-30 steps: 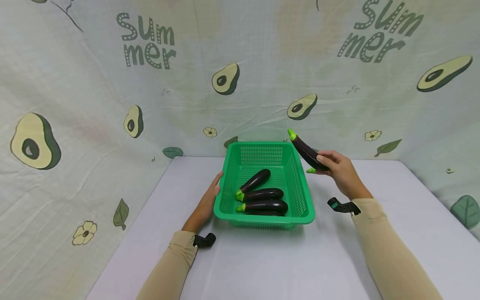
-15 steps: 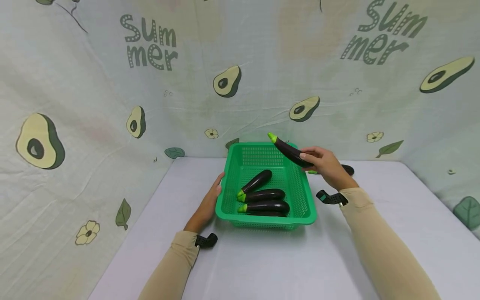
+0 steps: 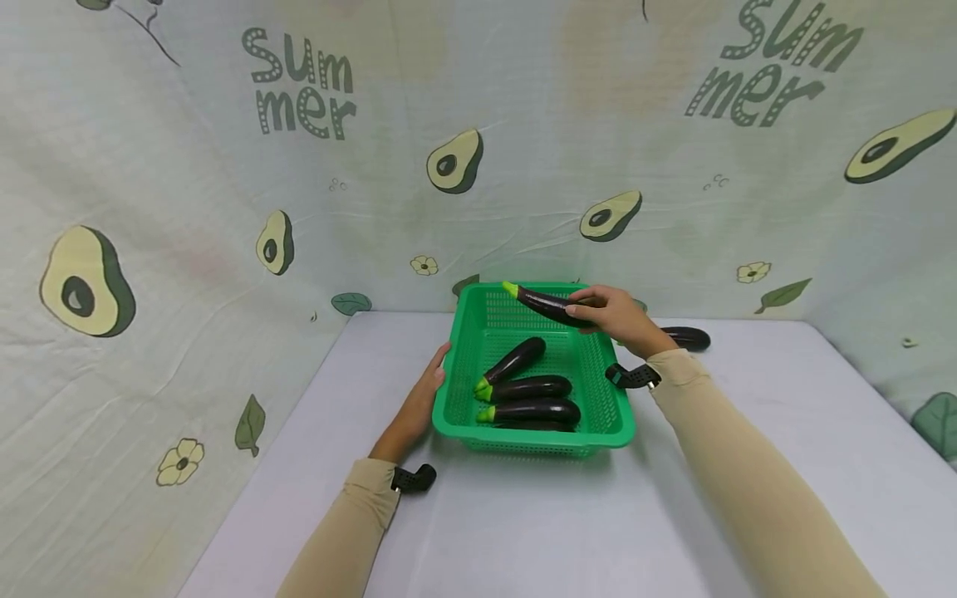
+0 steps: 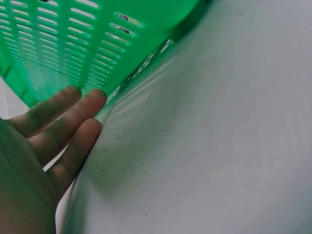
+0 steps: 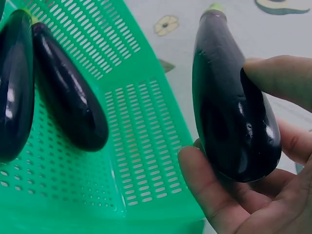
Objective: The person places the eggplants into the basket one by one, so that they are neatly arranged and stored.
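Note:
My right hand [image 3: 619, 318] grips a dark purple eggplant [image 3: 547, 305] by its thick end, above the back right part of a green plastic basket [image 3: 449, 399]. The eggplant's green stem end points left, and in the right wrist view thumb and fingers wrap the glossy eggplant [image 5: 234, 107]. Several eggplants lie inside the basket, one slanted eggplant [image 3: 516, 359] behind the others. My left hand [image 3: 414, 407] rests against the basket's left side. Seen from the left wrist, straight fingers [image 4: 90, 100] lie at the slotted green wall [image 4: 97, 48]. The left thumb is out of that view.
Another eggplant [image 3: 689, 338] lies on the white table [image 3: 508, 523] right of the basket, partly hidden behind my right wrist. A printed cloth [image 3: 523, 149] with avocados hangs behind and beside the table.
My right hand has carried the eggplant left and slightly down, from right of the basket to over it. The eggplant lies flatter now. My left hand stays at the basket.

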Demonstrator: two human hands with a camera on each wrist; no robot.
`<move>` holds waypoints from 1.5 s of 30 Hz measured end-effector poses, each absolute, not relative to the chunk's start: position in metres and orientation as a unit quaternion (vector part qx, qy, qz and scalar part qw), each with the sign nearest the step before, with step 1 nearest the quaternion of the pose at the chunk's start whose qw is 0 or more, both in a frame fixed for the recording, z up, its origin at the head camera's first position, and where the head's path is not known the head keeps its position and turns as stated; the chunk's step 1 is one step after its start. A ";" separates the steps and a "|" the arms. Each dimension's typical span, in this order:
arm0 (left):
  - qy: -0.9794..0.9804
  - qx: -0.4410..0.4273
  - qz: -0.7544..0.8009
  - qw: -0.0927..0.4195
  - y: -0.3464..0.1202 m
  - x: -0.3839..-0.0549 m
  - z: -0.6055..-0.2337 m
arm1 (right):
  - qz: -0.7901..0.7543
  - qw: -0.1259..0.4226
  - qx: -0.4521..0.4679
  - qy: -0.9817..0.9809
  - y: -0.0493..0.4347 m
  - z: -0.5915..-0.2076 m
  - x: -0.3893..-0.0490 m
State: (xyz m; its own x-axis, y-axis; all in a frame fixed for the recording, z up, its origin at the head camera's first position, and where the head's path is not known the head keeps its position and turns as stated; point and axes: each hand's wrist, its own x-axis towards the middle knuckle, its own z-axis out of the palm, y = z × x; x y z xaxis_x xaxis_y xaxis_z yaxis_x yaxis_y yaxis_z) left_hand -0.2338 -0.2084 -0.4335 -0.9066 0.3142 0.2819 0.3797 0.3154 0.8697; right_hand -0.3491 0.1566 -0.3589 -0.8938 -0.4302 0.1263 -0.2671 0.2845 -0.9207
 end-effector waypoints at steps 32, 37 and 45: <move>-0.806 -0.201 -0.555 0.053 -0.215 -0.261 -0.471 | -0.391 0.052 -0.184 0.900 0.102 -0.365 -0.394; -0.810 -0.204 -0.549 0.041 -0.215 -0.246 -0.452 | -0.387 0.068 -0.174 0.903 0.091 -0.370 -0.395; -0.800 -0.201 -0.562 0.055 -0.216 -0.260 -0.474 | -0.366 0.068 -0.170 0.912 0.086 -0.372 -0.399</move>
